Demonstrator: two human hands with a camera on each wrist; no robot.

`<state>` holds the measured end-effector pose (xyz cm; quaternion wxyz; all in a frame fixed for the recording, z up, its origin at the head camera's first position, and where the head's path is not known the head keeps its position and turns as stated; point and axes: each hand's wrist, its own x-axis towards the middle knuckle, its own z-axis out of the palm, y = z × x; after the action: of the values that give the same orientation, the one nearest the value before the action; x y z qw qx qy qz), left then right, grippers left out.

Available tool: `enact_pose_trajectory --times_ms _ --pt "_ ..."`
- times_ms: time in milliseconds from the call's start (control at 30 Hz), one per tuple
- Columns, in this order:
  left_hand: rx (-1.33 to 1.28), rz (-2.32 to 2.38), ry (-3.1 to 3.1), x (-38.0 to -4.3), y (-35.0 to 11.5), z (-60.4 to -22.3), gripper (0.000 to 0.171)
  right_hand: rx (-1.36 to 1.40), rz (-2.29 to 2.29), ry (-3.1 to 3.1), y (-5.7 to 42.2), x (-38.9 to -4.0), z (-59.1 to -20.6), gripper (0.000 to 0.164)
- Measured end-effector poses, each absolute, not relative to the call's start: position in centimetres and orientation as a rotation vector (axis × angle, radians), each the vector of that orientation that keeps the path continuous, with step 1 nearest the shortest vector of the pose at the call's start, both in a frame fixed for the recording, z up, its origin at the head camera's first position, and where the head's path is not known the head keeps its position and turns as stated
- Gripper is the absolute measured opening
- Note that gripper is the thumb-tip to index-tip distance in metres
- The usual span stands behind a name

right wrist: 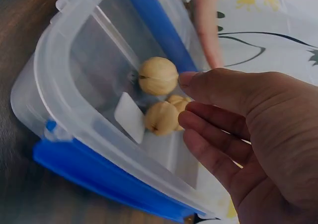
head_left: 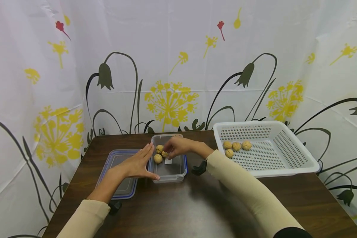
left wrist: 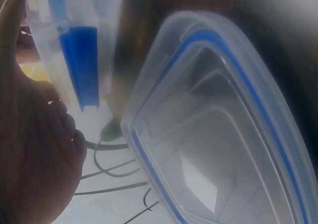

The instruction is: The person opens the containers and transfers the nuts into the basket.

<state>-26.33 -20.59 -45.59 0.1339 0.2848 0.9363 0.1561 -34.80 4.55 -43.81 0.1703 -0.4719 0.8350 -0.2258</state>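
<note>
A clear plastic container [head_left: 169, 178] with blue side clips stands on the table, several lines of its rim visible. Three walnuts [head_left: 158, 158] lie inside it, towards the left side and back. My left hand [head_left: 134, 167] spreads along the container's left side, fingers straight, thumb near the front rim. Over the container reaches my right hand [head_left: 179, 145]; in the right wrist view its thumb and loosely bent fingers are apart beside the walnuts [right wrist: 158, 76], with nothing visible held between them. A small white piece [right wrist: 129, 117] shows at the container's bottom.
A clear lid [head_left: 122, 190] with a blue seal lies left of the container, partly under my left forearm. At the right stands a white perforated basket [head_left: 285, 172] with several walnuts [head_left: 236, 146] in its left part. A patterned curtain [head_left: 172, 66] hangs behind the dark wooden table [head_left: 172, 211].
</note>
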Motion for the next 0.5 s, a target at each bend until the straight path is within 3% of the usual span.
enact_pose_trajectory --times_ms 500 --pt "0.837 0.462 2.716 -26.3 -20.7 -45.6 0.133 -1.372 -0.604 2.477 2.2 -33.7 -46.1 0.039"
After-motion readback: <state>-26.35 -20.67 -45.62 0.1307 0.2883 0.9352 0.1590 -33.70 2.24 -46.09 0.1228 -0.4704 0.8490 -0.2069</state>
